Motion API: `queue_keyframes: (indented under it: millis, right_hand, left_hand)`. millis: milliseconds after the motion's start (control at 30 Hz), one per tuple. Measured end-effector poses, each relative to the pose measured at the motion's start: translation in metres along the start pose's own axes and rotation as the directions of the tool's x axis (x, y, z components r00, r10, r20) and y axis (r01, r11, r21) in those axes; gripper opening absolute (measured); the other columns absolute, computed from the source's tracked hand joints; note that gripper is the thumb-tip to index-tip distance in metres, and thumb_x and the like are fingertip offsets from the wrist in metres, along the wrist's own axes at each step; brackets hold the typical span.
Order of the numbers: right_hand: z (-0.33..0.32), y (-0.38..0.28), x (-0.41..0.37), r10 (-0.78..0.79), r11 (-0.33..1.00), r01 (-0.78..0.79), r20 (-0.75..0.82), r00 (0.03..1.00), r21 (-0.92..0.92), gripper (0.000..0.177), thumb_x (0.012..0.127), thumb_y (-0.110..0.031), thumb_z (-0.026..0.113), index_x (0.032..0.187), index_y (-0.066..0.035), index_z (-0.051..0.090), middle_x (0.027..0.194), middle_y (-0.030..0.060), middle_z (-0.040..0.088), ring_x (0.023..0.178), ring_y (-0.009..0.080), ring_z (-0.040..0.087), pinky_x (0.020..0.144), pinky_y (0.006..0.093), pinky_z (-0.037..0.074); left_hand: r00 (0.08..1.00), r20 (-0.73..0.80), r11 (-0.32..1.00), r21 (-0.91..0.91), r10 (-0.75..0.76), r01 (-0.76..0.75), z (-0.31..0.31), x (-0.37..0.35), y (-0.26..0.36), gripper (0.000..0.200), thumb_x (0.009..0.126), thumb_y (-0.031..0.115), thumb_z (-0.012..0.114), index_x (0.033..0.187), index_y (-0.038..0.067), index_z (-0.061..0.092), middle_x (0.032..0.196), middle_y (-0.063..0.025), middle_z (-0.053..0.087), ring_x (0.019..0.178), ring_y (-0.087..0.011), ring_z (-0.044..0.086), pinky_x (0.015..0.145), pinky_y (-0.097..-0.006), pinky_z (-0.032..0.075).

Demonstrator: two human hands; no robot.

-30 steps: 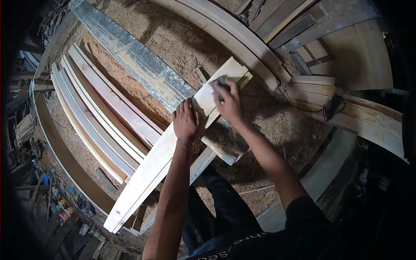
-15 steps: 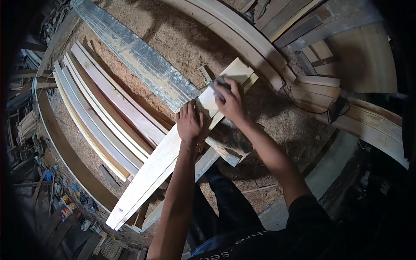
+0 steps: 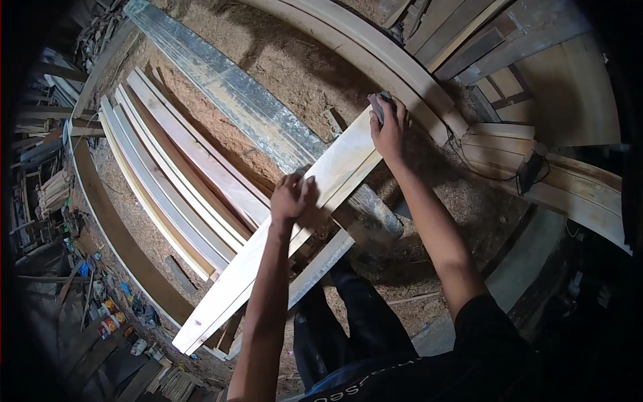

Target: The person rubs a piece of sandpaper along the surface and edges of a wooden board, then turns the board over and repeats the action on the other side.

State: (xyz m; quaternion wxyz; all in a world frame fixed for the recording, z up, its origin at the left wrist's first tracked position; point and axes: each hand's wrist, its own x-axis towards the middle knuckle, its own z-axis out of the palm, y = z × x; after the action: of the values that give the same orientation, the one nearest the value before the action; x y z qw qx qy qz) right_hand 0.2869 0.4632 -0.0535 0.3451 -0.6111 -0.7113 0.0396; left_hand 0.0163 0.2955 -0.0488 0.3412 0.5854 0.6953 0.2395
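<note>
A long pale wooden board point(image 3: 241, 273) runs diagonally across the middle, its surface smooth and brightly lit at the near left end. My left hand point(image 3: 288, 199) is on the board's far edge partway along, fingers bent over the edge and thumb apart on the top. At the upper right end of the board, my right hand point(image 3: 390, 130) is closed around a small dark block point(image 3: 379, 107) that looks like a sanding block. The underside of the block is hidden.
Under the board, a worn, dusty beam point(image 3: 228, 94) stretches to the upper left. Several long planks point(image 3: 181, 147) lie to the left. Stacked boards point(image 3: 355, 40) stand beyond, and a cord point(image 3: 489, 175) hangs at the right. Sawdust point(image 3: 268, 47) covers the ground.
My right hand has slid the dark block up and right to the board's far end. My left hand's fingers have gone from lying flat to bent. The view has shifted slightly.
</note>
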Motion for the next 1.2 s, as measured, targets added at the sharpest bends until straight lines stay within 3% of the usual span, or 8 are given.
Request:
queue_keyframes:
  millis: [133, 233, 333, 367, 400, 700, 1000, 1200]
  right_hand:
    - [0.000, -0.007, -0.004, 0.030, 0.999, -0.030, 0.000, 1.000, 0.010, 0.050, 0.090, -0.020, 0.072, 0.138, -0.023, 0.058, 0.141, 0.0147, 0.051, 0.130, 0.0395, 0.049, 0.105, 0.0588, 0.037]
    - [0.007, -0.010, -0.007, 0.061, 0.998, -0.060, -0.052, 0.997, 0.029, 0.049, 0.092, -0.017, 0.069, 0.139, -0.022, 0.056, 0.144, 0.0137, 0.050, 0.132, 0.0390, 0.048, 0.107, 0.0590, 0.036]
    - [0.005, -0.012, -0.007, 0.022, 1.000, -0.022, -0.070, 0.997, -0.005, 0.050, 0.092, -0.016, 0.069, 0.140, -0.021, 0.055, 0.145, 0.0137, 0.050, 0.133, 0.0389, 0.048, 0.107, 0.0594, 0.035]
    - [0.004, -0.013, -0.007, 0.021, 0.999, -0.023, -0.058, 0.998, -0.034, 0.051, 0.091, -0.015, 0.069, 0.140, -0.019, 0.055, 0.144, 0.0148, 0.050, 0.133, 0.0393, 0.048, 0.108, 0.0588, 0.035]
    - [0.004, -0.012, -0.007, 0.014, 0.999, -0.016, -0.052, 0.999, -0.032, 0.051, 0.091, -0.015, 0.069, 0.140, -0.019, 0.055, 0.144, 0.0148, 0.050, 0.133, 0.0393, 0.048, 0.108, 0.0588, 0.035]
    - [-0.006, -0.011, 0.000, -0.030, 0.999, 0.028, 0.125, 0.992, 0.019, 0.050, 0.083, -0.014, 0.071, 0.132, -0.015, 0.059, 0.134, 0.0185, 0.054, 0.126, 0.0418, 0.053, 0.105, 0.0554, 0.041]
    - [-0.005, -0.029, -0.003, -0.295, 0.952, 0.263, 0.235, 0.926, 0.159, 0.042, 0.083, -0.012, 0.074, 0.123, -0.012, 0.062, 0.133, 0.0142, 0.057, 0.124, 0.0400, 0.054, 0.104, 0.0530, 0.043]
    - [-0.001, -0.043, -0.023, -0.285, 0.941, 0.227, 0.225, 0.932, 0.252, 0.044, 0.087, -0.015, 0.075, 0.129, -0.013, 0.061, 0.137, 0.0166, 0.055, 0.127, 0.0406, 0.053, 0.106, 0.0534, 0.041]
  left_hand:
    - [0.807, 0.301, 0.861, 0.201, -0.508, 0.467, -0.058, -0.038, -0.042, 0.084, 0.087, 0.079, 0.058, 0.091, -0.004, 0.071, 0.086, -0.0294, 0.069, 0.092, -0.0413, 0.070, 0.085, -0.0469, 0.053]
    - [0.915, 0.303, 0.958, 0.187, -0.266, 0.216, -0.054, -0.070, -0.104, 0.096, 0.082, 0.086, 0.057, 0.089, -0.008, 0.072, 0.078, -0.0299, 0.069, 0.086, -0.0419, 0.072, 0.081, -0.0469, 0.054]
    - [0.823, 0.312, 0.878, 0.231, -0.475, 0.420, -0.068, -0.069, -0.075, 0.100, 0.082, 0.087, 0.055, 0.094, -0.011, 0.071, 0.082, -0.0305, 0.071, 0.089, -0.0427, 0.072, 0.081, -0.0474, 0.054]
    - [0.866, 0.244, 0.890, 0.258, -0.437, 0.376, -0.060, -0.072, -0.085, 0.089, 0.084, 0.080, 0.063, 0.094, -0.008, 0.070, 0.067, -0.0205, 0.065, 0.066, -0.0302, 0.067, 0.064, -0.0452, 0.052]
    - [0.864, 0.242, 0.889, 0.252, -0.441, 0.383, -0.058, -0.075, -0.085, 0.089, 0.084, 0.080, 0.063, 0.094, -0.008, 0.070, 0.067, -0.0205, 0.065, 0.066, -0.0302, 0.067, 0.064, -0.0452, 0.052]
    - [0.852, 0.268, 0.884, 0.273, -0.449, 0.380, -0.062, -0.072, -0.078, 0.101, 0.081, 0.089, 0.053, 0.095, -0.010, 0.071, 0.087, -0.0336, 0.071, 0.095, -0.0453, 0.073, 0.087, -0.0495, 0.056]
    - [0.892, 0.210, 0.907, 0.230, -0.400, 0.353, -0.056, -0.073, -0.089, 0.094, 0.083, 0.084, 0.057, 0.081, -0.009, 0.071, 0.070, -0.0284, 0.066, 0.076, -0.0381, 0.071, 0.072, -0.0502, 0.053]
    - [0.825, 0.270, 0.852, 0.333, -0.497, 0.404, -0.067, -0.074, -0.065, 0.101, 0.083, 0.086, 0.054, 0.109, -0.010, 0.072, 0.094, -0.0354, 0.071, 0.101, -0.0471, 0.071, 0.091, -0.0499, 0.056]
